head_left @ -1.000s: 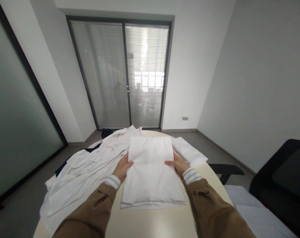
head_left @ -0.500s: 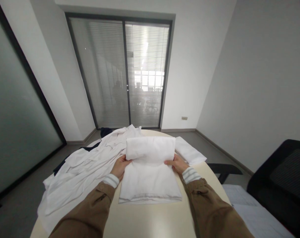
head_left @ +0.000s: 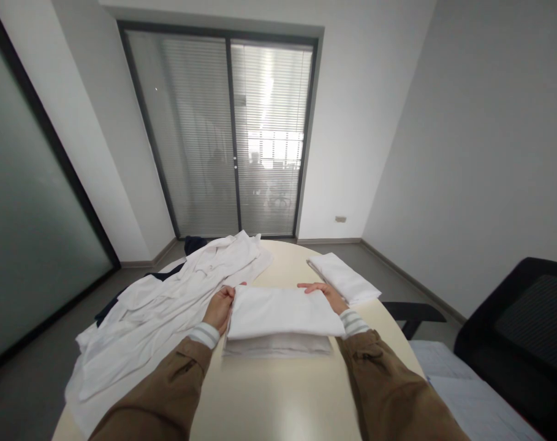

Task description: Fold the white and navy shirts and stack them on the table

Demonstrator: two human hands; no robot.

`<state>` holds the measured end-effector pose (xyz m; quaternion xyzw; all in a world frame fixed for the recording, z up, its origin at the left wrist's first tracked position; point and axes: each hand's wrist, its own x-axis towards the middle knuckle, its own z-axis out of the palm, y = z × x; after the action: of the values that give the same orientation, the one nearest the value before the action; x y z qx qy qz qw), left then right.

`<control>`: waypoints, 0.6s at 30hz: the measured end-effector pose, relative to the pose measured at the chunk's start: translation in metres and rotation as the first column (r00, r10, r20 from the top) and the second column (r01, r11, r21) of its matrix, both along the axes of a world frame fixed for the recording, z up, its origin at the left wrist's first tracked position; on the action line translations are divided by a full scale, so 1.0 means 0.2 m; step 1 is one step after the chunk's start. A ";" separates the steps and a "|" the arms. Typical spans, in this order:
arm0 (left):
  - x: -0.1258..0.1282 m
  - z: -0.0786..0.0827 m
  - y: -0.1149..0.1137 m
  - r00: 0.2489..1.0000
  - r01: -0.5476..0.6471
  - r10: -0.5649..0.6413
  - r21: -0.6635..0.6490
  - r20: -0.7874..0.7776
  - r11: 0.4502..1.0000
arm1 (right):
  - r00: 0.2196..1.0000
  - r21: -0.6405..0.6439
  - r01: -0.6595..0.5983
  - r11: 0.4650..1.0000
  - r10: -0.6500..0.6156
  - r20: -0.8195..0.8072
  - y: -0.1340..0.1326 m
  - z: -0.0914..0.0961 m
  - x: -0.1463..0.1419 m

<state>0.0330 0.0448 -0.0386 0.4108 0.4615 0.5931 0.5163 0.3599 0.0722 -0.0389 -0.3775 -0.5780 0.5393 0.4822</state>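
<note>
A white garment (head_left: 278,318) lies folded in half on the round cream table (head_left: 278,398) in front of me. My left hand (head_left: 219,306) grips its left edge, fingers curled round the fold. My right hand (head_left: 323,294) lies at its right far corner, partly behind the cloth, fingers stretched out along the fabric. Both arms wear brown sleeves with striped cuffs.
A heap of unfolded white garments (head_left: 159,312) with something dark blue under it covers the table's left side. A folded white garment (head_left: 345,278) lies at the far right. A black chair (head_left: 517,331) stands right. Glass doors with blinds (head_left: 223,135) are ahead.
Both hands lifted the garment's far half and brought it toward me over the near half. The garment now lies half as long.
</note>
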 end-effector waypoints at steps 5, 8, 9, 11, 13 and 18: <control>-0.02 0.02 -0.01 0.949 -0.108 0.116 0.045 -0.292 0.993 | 0.999 0.006 0.039 0.999 -0.039 0.014 -0.01 0.01 -0.02; -0.03 0.04 -0.02 0.917 -0.106 0.122 0.063 -0.379 0.992 | 0.996 0.024 0.082 0.996 -0.083 0.038 -0.01 0.03 -0.03; -0.03 0.05 -0.02 0.905 -0.097 0.117 0.071 -0.409 0.993 | 0.994 0.031 0.093 0.995 -0.095 0.058 -0.02 0.03 -0.03; -0.03 0.05 -0.02 0.879 -0.080 0.112 0.088 -0.463 0.993 | 0.991 0.053 0.093 0.994 -0.098 0.096 -0.03 0.04 -0.03; -0.03 0.05 -0.02 0.862 -0.067 0.108 0.100 -0.496 0.993 | 0.989 0.076 0.058 0.995 -0.067 0.129 -0.04 0.04 -0.04; -0.03 0.03 0.00 0.859 -0.064 0.098 0.085 -0.503 0.994 | 0.991 0.044 0.018 0.999 -0.024 0.132 -0.05 0.01 -0.04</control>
<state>0.0265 0.0449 -0.0325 0.5488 0.5781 0.5004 0.3379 0.3518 0.0616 -0.0372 -0.4081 -0.6161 0.4953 0.4566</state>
